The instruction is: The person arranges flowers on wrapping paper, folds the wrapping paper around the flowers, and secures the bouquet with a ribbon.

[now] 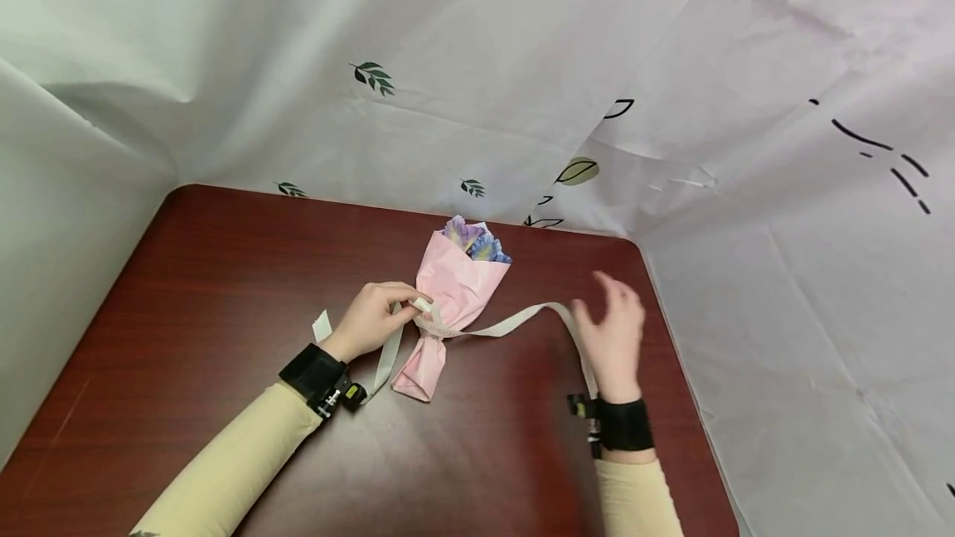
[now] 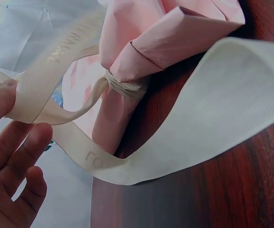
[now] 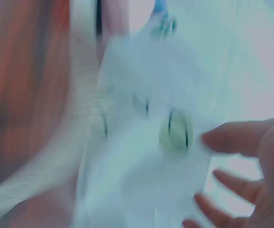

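Note:
A small bouquet (image 1: 458, 284) in pink paper, with purple and blue flowers at its top, lies on the table. A cream ribbon (image 1: 515, 323) is wound round its narrow waist, and its ends trail out to both sides. My left hand (image 1: 378, 317) pinches a folded part of the ribbon between thumb and fingers, just left of the wrap; printed letters show on the ribbon (image 2: 96, 159) in the left wrist view. Off to the right, my right hand (image 1: 613, 336) is raised with fingers spread, holding nothing, beside the ribbon's right end. The right wrist view is blurred.
The dark red wooden table (image 1: 224, 272) has rounded back corners. White cloth (image 1: 298, 48) with leaf prints hangs behind it and on both sides. A loose ribbon tip (image 1: 322, 326) shows by the left wrist.

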A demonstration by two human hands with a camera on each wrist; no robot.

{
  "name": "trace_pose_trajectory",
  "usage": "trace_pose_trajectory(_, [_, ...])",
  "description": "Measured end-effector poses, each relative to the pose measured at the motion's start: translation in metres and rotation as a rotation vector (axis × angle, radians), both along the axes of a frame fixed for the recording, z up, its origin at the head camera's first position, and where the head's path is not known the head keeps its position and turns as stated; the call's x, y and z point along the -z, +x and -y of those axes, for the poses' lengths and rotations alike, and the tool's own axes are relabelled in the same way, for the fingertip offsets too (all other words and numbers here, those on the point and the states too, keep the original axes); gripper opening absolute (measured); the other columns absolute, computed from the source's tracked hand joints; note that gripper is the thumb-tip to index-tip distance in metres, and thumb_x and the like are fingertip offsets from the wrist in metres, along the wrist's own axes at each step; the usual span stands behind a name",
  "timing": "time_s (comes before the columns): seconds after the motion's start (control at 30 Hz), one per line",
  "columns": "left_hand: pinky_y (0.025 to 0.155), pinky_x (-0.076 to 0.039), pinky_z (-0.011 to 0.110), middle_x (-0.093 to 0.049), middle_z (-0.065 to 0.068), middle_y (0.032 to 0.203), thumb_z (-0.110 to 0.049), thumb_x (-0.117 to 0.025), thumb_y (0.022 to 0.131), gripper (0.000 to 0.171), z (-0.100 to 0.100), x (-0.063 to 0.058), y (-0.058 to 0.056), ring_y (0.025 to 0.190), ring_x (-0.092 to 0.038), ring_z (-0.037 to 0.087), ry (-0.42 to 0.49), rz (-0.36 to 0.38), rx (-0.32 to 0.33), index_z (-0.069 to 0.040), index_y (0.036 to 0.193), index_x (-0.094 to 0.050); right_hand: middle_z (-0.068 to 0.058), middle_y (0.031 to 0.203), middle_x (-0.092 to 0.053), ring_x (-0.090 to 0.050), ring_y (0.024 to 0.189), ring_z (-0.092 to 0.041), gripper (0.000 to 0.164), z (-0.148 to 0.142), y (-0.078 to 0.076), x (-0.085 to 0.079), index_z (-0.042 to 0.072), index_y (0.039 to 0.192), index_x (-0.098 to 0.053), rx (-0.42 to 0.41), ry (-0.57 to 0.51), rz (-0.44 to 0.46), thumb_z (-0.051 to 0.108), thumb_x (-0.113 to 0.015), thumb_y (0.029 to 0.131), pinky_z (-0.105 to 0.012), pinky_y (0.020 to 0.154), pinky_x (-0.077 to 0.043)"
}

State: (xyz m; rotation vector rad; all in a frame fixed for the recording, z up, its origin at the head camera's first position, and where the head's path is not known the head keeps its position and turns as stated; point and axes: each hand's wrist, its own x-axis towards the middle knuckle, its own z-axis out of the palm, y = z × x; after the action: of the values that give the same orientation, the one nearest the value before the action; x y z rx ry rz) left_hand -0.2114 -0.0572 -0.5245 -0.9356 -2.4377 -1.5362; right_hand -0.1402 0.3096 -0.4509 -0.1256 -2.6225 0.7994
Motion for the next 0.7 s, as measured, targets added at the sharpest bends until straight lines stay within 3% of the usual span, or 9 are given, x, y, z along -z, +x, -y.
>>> trace_pose_trajectory(0.07, [0.069, -0.049, 0.028, -0.078, -0.002, 0.100, -0.001, -0.079, 0.094, 0.017, 0.000, 0.001, 0.000, 0.078, -0.061, 0.010, 0.002, -0.009, -0.003, -0.012, 0.106, -0.084, -0.023, 0.142, -0.058, -0.047, 0.136, -0.046, 0.052, 0.028, -0.003, 0.015, 0.006, 0.139, -0.068, -0.157, 0.001, -0.017, 0.011, -0.083, 0.090, -0.064, 0.109, -0.036])
trace_pose_trajectory(0.13, [0.070, -0.049, 0.029, -0.078, -0.002, 0.100, -0.001, -0.079, 0.094, 0.018, 0.000, 0.001, 0.001, 0.078, -0.061, 0.010, 0.001, -0.016, -0.003, -0.012, 0.107, -0.084, -0.018, 0.140, -0.062, -0.051, 0.135, -0.040, 0.050, 0.055, -0.004, 0.030, 0.006, 0.135, -0.071, -0.338, 0.013, 0.033, 0.014, -0.087, 0.088, -0.057, 0.113, -0.038])
trace_pose_trajectory(0.23, [0.071, -0.049, 0.031, -0.078, -0.003, 0.102, -0.002, -0.079, 0.095, 0.018, -0.001, 0.000, 0.001, 0.079, -0.061, 0.010, 0.003, -0.018, 0.000, -0.012, 0.108, -0.084, -0.009, 0.134, -0.064, -0.055, 0.129, -0.032, 0.048, 0.087, -0.004, 0.049, 0.011, 0.130, -0.075, -0.489, 0.063, 0.101, 0.026, -0.092, 0.087, -0.049, 0.107, -0.046])
trace_pose_trajectory(0.33, [0.072, -0.050, 0.032, -0.078, -0.004, 0.102, -0.003, -0.079, 0.096, 0.017, -0.001, -0.001, 0.001, 0.080, -0.062, 0.010, -0.004, -0.012, 0.008, -0.013, 0.109, -0.084, -0.001, 0.122, -0.066, -0.057, 0.118, -0.026, 0.038, 0.104, -0.004, 0.063, 0.016, 0.119, -0.079, -0.519, 0.110, 0.096, 0.034, -0.092, 0.088, -0.043, 0.100, -0.049])
trace_pose_trajectory(0.5, [0.073, -0.051, 0.033, -0.078, -0.004, 0.101, -0.004, -0.080, 0.096, 0.016, 0.000, -0.002, 0.001, 0.080, -0.063, 0.011, -0.009, -0.016, 0.003, -0.012, 0.109, -0.084, 0.004, 0.106, -0.069, -0.058, 0.107, -0.024, 0.013, 0.115, -0.007, 0.071, 0.020, 0.097, -0.078, -0.516, 0.134, 0.060, 0.031, -0.085, 0.095, -0.043, 0.093, -0.048])
trace_pose_trajectory(0.6, [0.072, -0.051, 0.033, -0.078, -0.003, 0.101, -0.005, -0.080, 0.095, 0.015, 0.000, -0.002, 0.001, 0.080, -0.063, 0.011, -0.013, -0.023, -0.002, -0.011, 0.108, -0.084, 0.004, 0.101, -0.073, -0.062, 0.107, -0.023, 0.010, 0.116, -0.007, 0.071, 0.018, 0.098, -0.073, -0.503, 0.106, 0.055, 0.026, -0.079, 0.100, -0.046, 0.094, -0.050])
trace_pose_trajectory(0.7, [0.071, -0.051, 0.033, -0.078, -0.003, 0.100, -0.005, -0.081, 0.095, 0.014, -0.003, -0.001, 0.001, 0.079, -0.062, 0.010, -0.013, -0.026, -0.010, -0.010, 0.108, -0.084, 0.003, 0.092, -0.074, -0.066, 0.092, -0.017, 0.010, 0.119, -0.006, 0.071, 0.016, 0.103, -0.071, -0.482, 0.061, 0.064, 0.025, -0.075, 0.103, -0.040, 0.083, -0.053])
